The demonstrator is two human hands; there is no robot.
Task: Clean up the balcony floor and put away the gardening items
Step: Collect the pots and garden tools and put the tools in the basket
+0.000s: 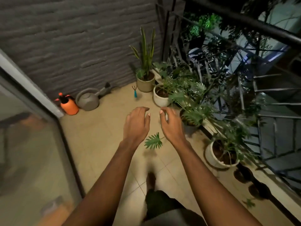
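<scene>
Balcony floor (105, 128): one leaf (154, 141), perhaps four pots (160, 98).

Orange sprayer (69, 106) beside grey watering can (88, 100) — teal-handled rake (135, 92) farther right, green leaf (154, 141) on floor (101, 128).

Bare floor tiles (104, 131) run ahead; potted plants (164, 93) crowd the railing (244, 18) side.

The single head-worn view looks forward and steeply down onto the tiled balcony floor (101, 132), its wide lens bending the grey wall (73, 46) ahead and the railing (244, 22) at right. Both forearms (105, 185) enter from the bottom edge, close to the lens.
</scene>
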